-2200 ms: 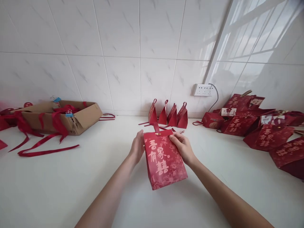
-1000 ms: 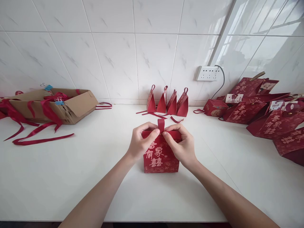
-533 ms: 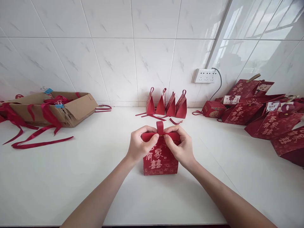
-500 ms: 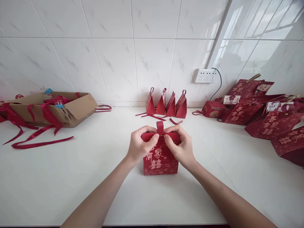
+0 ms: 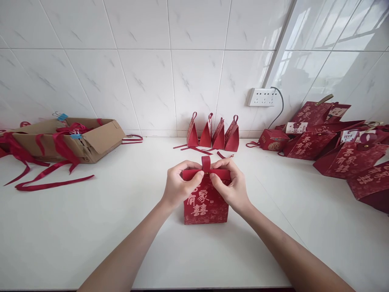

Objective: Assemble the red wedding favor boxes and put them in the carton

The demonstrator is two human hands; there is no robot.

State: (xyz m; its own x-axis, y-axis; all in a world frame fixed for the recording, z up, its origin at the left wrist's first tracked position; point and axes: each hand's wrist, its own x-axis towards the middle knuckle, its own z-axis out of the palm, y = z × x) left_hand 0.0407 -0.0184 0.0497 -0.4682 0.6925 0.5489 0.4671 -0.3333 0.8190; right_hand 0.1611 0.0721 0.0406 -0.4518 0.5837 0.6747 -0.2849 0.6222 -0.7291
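Observation:
A red gift box (image 5: 209, 207) with pale Chinese characters and flower prints stands upright on the white table in front of me. A red ribbon loop (image 5: 206, 162) rises from the middle of its folded top edge, with a small gold-coloured bit at the loop's base. My left hand (image 5: 182, 181) pinches the top edge just left of the loop, thumb in front and fingers behind. On the loop's right side, my right hand (image 5: 229, 182) grips the same edge in the same way. The fingertips behind the box are hidden.
Several small red boxes (image 5: 218, 138) with loops stand by the tiled wall, red ribbon strips (image 5: 197, 150) before them. A cardboard box (image 5: 100, 142) of red ribbons sits at left. More red gift boxes (image 5: 349, 158) are piled at right, below a power strip (image 5: 263, 97).
The gift box, held tilted in the air earlier, came down upright onto the table. Both hands moved in from its sides to pinch the top beside the loop. Little differs over the last half second.

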